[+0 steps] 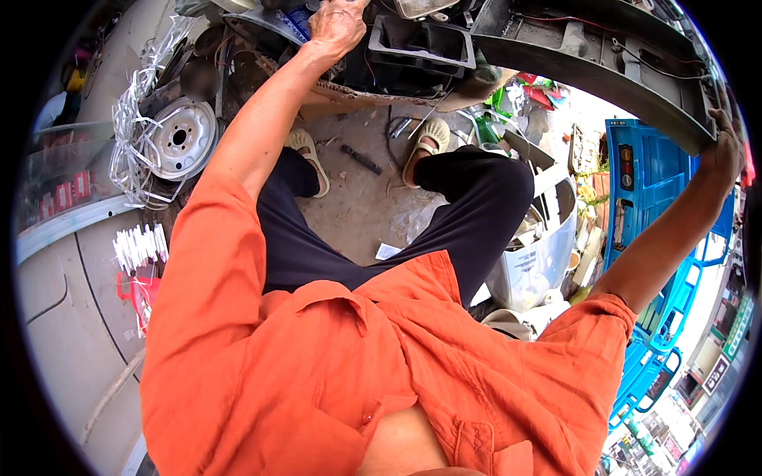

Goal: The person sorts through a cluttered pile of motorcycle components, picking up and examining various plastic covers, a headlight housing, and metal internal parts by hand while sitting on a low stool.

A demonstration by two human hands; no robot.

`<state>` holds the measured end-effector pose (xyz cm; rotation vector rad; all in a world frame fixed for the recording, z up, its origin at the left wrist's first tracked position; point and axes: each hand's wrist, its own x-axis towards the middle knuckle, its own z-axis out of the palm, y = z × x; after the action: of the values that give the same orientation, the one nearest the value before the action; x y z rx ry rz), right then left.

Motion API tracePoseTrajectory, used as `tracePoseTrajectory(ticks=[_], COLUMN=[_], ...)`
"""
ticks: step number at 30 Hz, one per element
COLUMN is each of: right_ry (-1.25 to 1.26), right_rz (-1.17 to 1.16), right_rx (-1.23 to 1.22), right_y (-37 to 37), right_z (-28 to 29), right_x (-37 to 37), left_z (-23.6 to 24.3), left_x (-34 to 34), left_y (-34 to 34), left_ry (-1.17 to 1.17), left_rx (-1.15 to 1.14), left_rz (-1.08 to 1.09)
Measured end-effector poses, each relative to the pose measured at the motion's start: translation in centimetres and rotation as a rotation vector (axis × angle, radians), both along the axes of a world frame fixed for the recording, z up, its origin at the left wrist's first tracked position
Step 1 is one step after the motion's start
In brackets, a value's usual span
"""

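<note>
A long dark trough-shaped panel [611,67], with raised edges and thin wires along it, spans the upper right. My right hand [724,151] is closed on its right end, the fingers partly hidden at the rim. At the top edge, my left hand [337,25] reaches into a pile of parts with its fingers curled. What those fingers hold, if anything, cannot be made out. Close to it are a blue printed packet [298,22] and a black rectangular frame-like housing [422,46], which sits between my left hand and the panel.
A cardboard edge [341,105] borders the pile. At left stand a silvery wheel rim [182,139] and white plastic strips [131,135]. A short black bar [361,159] lies between my feet. To the right are a whitish bin [533,266] of scraps and a blue metal vehicle body [655,170].
</note>
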<state>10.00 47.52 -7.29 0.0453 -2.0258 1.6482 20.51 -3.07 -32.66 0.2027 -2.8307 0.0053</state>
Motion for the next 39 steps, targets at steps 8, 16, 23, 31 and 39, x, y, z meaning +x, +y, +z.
tracePoseTrajectory(ticks=[8,16,23,31,39], right_ry=[0.237,0.065,0.069,-0.364,-0.219], right_rz=[-0.011,-0.251,-0.455,-0.357,0.124], right_rx=[0.040,0.116,0.391,0.855,0.675], right_y=[0.4,1.2,-2.5,10.3,-14.0], right_z=[-1.8,-6.7,-28.8,-52.3,-26.9], right_x=[7.6,11.6,8.8,9.3,2.3], left_z=[0.4,2.2,0.8,0.0,-1.3], left_x=[0.2,0.9,5.1,6.3,5.9], left_y=[-1.5,1.0,1.8,4.3,1.8], left_ry=[-0.183,-0.402,-0.139,-0.331,-0.175], left_rx=[0.089,0.171,0.356,1.080,0.901], left_rz=[-0.151,-0.320,-0.557,-0.719,-0.624])
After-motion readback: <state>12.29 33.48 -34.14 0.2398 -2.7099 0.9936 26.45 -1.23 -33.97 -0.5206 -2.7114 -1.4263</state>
